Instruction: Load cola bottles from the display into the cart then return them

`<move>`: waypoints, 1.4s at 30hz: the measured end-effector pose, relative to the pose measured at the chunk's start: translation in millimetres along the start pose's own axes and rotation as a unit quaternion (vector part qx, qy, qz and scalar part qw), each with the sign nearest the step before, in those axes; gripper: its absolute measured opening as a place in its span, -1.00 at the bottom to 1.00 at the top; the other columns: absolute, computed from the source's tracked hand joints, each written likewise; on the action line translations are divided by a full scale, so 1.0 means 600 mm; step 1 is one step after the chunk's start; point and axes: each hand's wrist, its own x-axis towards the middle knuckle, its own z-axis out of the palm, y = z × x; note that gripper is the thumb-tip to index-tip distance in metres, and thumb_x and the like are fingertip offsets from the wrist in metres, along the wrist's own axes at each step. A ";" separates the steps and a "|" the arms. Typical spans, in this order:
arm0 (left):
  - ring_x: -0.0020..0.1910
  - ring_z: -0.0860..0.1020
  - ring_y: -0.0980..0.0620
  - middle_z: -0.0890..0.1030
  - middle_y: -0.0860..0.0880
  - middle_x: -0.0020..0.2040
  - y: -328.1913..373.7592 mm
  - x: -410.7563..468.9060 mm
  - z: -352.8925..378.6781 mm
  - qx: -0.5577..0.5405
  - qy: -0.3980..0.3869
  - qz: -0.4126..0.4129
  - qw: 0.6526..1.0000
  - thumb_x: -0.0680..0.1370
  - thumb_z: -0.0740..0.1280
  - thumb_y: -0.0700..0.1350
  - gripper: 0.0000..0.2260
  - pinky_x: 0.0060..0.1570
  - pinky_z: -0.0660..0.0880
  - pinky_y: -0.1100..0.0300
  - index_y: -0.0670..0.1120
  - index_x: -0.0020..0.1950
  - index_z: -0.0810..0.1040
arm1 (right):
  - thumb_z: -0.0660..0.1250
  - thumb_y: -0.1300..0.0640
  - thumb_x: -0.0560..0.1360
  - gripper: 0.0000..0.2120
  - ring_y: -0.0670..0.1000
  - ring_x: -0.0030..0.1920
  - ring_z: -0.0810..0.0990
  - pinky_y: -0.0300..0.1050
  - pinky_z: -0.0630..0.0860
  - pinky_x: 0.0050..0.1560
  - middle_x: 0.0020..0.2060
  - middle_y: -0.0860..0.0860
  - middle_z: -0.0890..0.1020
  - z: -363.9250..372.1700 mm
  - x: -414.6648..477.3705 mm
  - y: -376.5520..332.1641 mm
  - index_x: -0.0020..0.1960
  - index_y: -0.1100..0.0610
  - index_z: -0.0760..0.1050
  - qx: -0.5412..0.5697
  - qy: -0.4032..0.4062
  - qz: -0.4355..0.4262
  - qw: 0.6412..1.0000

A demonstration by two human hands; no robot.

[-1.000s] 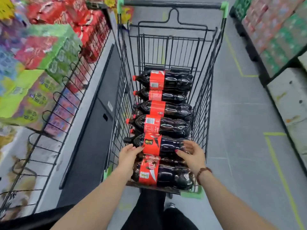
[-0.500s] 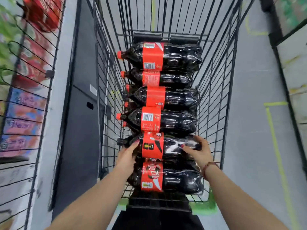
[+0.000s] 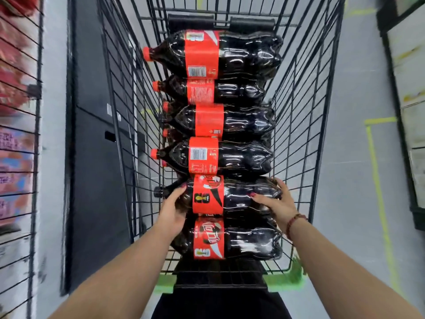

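Left hand grips the shoulder and right hand the base of one cola bottle, second from the cart's near end. The bottle lies crosswise in the cart, cap leftward.

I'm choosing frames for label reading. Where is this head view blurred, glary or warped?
Head view: the display rack at left is smeared by motion blur; the cola bottles are fairly sharp, with white glare streaks on dark plastic, also on the held bottle; wide-angle distortion splays the cart wires outward.
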 end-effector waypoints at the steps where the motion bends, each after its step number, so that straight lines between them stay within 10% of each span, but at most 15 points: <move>1: -0.06 0.61 -0.05 0.69 -0.10 -0.09 -0.001 0.001 -0.007 0.004 -0.001 0.011 1.000 0.47 0.40 -0.10 -0.74 0.04 0.51 0.07 -0.15 0.12 0.54 | 0.72 -0.11 -0.16 0.18 0.15 0.26 0.52 0.27 0.43 0.29 0.31 0.05 0.49 0.001 0.001 0.001 0.38 -0.25 0.26 0.008 -0.002 0.003 1.000; 6: 0.29 0.53 -0.17 0.60 -0.19 0.25 0.001 -0.013 -0.027 0.002 -0.022 0.057 0.998 0.25 0.57 0.02 -0.20 0.30 0.44 -0.10 -0.10 0.44 0.39 | 0.73 -0.04 -0.17 0.12 0.14 0.14 0.59 0.25 0.46 0.25 0.23 0.10 0.56 0.004 -0.017 -0.007 0.33 -0.22 0.33 0.040 -0.031 -0.010 0.999; 15: 0.04 0.62 -0.02 0.56 -0.18 0.29 0.013 -0.122 0.013 -0.063 -0.055 0.183 0.980 0.35 0.54 -0.04 -0.20 -0.18 0.62 0.15 -0.13 0.51 0.26 | 0.70 -0.03 -0.16 0.16 0.08 0.22 0.54 0.13 0.45 0.30 0.25 0.06 0.54 -0.014 -0.091 -0.077 0.37 -0.19 0.26 0.056 -0.097 -0.127 0.986; 27: -0.02 0.66 -0.03 0.57 -0.20 0.25 0.001 -0.381 0.053 -0.091 -0.053 0.470 0.876 0.28 0.53 -0.05 -0.12 -0.12 0.60 0.11 -0.16 0.51 0.20 | 0.73 -0.05 -0.18 0.03 0.15 0.32 0.47 0.34 0.36 0.31 0.36 0.08 0.45 -0.052 -0.240 -0.154 0.21 -0.32 0.37 0.063 -0.257 -0.252 0.931; 33: 0.01 0.64 -0.05 0.62 -0.13 0.15 -0.014 -0.541 0.016 -0.082 0.021 0.570 0.817 0.36 0.46 -0.09 -0.36 -0.03 0.56 0.03 -0.17 0.39 0.32 | 0.52 0.32 0.26 -0.25 0.12 0.09 0.64 0.16 0.59 0.00 0.12 0.08 0.63 -0.027 -0.344 -0.157 0.34 -0.05 0.34 0.059 -0.379 -0.275 0.882; 42: 0.09 0.63 -0.13 0.60 -0.18 0.24 -0.124 -0.751 -0.141 -0.152 0.120 0.659 0.727 0.38 0.47 -0.11 -0.36 -0.12 0.59 0.00 -0.17 0.40 0.32 | 0.48 0.39 0.30 -0.26 0.23 0.16 0.60 0.39 0.50 0.12 0.23 0.19 0.55 0.096 -0.515 -0.091 0.39 0.09 0.30 0.017 -0.531 -0.249 0.810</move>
